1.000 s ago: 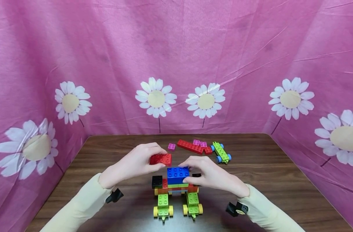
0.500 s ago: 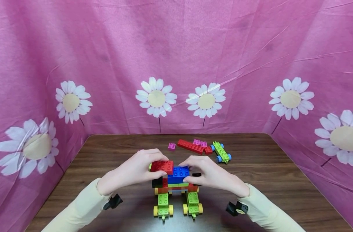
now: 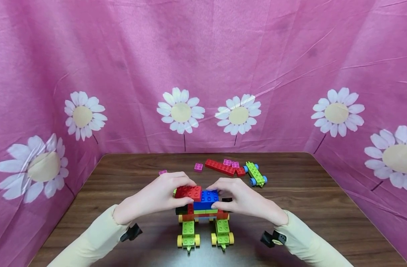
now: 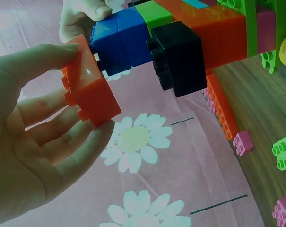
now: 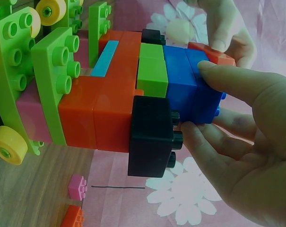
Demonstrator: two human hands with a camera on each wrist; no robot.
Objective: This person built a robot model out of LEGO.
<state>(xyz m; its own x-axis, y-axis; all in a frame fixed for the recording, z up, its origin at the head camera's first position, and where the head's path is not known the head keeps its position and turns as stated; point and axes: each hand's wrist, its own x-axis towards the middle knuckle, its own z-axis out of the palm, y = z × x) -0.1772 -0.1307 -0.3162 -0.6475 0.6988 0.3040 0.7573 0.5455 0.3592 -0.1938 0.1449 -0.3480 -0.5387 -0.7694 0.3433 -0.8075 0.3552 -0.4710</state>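
My left hand (image 3: 156, 194) pinches a red toy brick (image 3: 190, 193) between thumb and fingers, studs facing up. The brick sits right at the left end of the blue bricks (image 3: 208, 198), overlapping their studs. In the left wrist view, the red brick (image 4: 93, 90) is slightly tilted against the blue studs. My right hand (image 3: 245, 200) grips the blue bricks at their right end, thumb in front, fingers behind. Below them the build has light-green and red layers, a black brick (image 4: 180, 59) on one side, another black brick (image 5: 152, 137) on the other, and green wheeled bases (image 3: 188, 231).
Behind the build lie a long red brick (image 3: 220, 167), a small red brick (image 3: 240, 171), a lone pink brick (image 3: 198, 167) and a green car base (image 3: 255, 173) with blue wheels. Another pink brick (image 3: 162, 172) shows behind my left hand. A pink flowered cloth (image 3: 203, 74) surrounds the wooden table (image 3: 307, 207).
My left hand has brought the red brick down and slightly right, onto the left end of the blue bricks. My right hand keeps its hold on the blue bricks in the same place.
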